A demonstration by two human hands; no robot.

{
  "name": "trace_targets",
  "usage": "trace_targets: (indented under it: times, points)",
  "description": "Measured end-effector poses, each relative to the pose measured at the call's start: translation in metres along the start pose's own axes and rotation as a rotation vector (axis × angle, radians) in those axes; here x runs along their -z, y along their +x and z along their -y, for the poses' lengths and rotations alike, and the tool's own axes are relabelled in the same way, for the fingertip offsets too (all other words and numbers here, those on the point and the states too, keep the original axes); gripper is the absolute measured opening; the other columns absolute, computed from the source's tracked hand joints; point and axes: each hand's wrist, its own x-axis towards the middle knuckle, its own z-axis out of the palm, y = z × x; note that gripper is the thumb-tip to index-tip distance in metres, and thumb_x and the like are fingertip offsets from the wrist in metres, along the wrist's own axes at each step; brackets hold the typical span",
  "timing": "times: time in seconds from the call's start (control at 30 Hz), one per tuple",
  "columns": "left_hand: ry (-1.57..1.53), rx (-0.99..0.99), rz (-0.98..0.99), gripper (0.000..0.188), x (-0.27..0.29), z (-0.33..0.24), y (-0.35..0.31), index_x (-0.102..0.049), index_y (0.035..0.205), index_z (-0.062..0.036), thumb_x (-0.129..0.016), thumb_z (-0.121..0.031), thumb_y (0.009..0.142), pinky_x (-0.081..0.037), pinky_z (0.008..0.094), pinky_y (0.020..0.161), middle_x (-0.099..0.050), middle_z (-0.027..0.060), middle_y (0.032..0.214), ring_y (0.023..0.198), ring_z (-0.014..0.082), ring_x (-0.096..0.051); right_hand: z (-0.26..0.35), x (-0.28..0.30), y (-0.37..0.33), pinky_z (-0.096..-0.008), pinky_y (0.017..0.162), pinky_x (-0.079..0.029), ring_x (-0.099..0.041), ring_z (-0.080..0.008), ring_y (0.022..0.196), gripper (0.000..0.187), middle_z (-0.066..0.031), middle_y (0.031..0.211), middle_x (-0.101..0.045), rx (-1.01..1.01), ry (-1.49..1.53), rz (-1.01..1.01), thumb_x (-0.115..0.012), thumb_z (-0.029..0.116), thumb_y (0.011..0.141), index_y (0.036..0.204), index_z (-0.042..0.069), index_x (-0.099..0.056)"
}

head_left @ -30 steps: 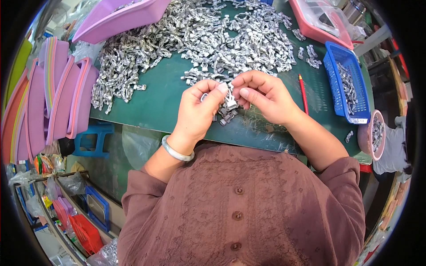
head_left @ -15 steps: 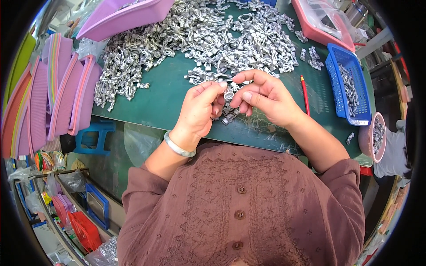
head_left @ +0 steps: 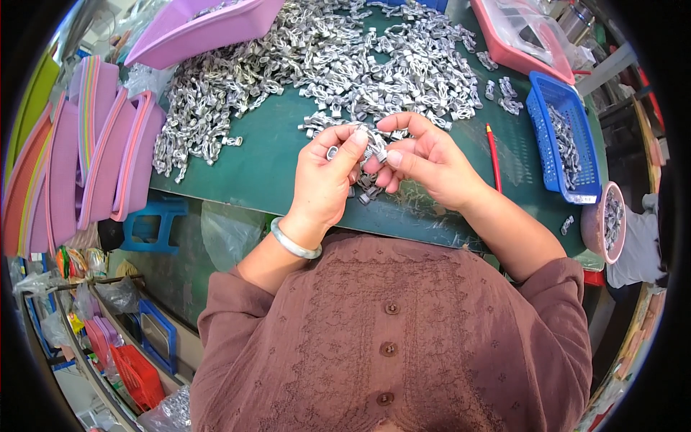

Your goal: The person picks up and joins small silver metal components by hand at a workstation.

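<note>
Between my hands is a small grey looped piece [head_left: 376,146] with a ring-like end. My left hand [head_left: 325,173], with a pale bangle at the wrist, pinches it between thumb and fingers. My right hand [head_left: 435,164] has its thumb and curled fingers closed on the piece's other end, its index finger arched above. Just below the fingers, a few similar grey pieces [head_left: 368,191] lie on the green table [head_left: 266,169], partly hidden by the hands. Beyond the hands spreads a large heap of the same grey pieces [head_left: 403,75].
To the right lie a red pencil-like stick [head_left: 494,158], a blue basket [head_left: 536,133] and a pink bowl [head_left: 594,230], both containing grey pieces. A purple tray [head_left: 194,39] stands at the far left beside stacked pink-purple baskets [head_left: 101,155]. A pink tray [head_left: 497,39] sits far right.
The grey piece has turned in my fingers, and more of it shows between the hands. My left hand has shifted very slightly; the right thumb has moved down toward the piece.
</note>
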Motion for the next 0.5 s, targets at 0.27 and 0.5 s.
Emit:
trace_targets:
  times: [0.27, 0.5]
  points:
    - [-0.054, 0.031, 0.17, 0.029, 0.003, -0.001, -0.002, -0.055, 0.111, -0.0018, -0.051, -0.021, 0.09, -0.033, 0.0188, 0.052, -0.053, -0.0021, 0.075, 0.059, 0.0041, -0.041, -0.004, 0.001, 0.0, -0.0214, 0.063, -0.044, -0.053, -0.0079, 0.072, 0.043, -0.0039, 0.081, -0.057, 0.104, -0.139, -0.069, -0.061, 0.0, 0.079, 0.115, 0.003, -0.037]
    - [-0.25, 0.096, 0.266, 0.031, 0.013, 0.004, 0.002, -0.054, 0.113, -0.0006, -0.047, -0.022, 0.091, -0.04, 0.0242, 0.063, -0.057, 0.0019, 0.087, 0.072, 0.0107, -0.049, -0.006, 0.004, 0.002, -0.0205, 0.063, -0.042, -0.053, -0.0068, 0.072, 0.045, -0.0017, 0.079, -0.056, 0.247, -0.358, -0.078, -0.063, 0.001, 0.077, 0.114, 0.003, -0.039]
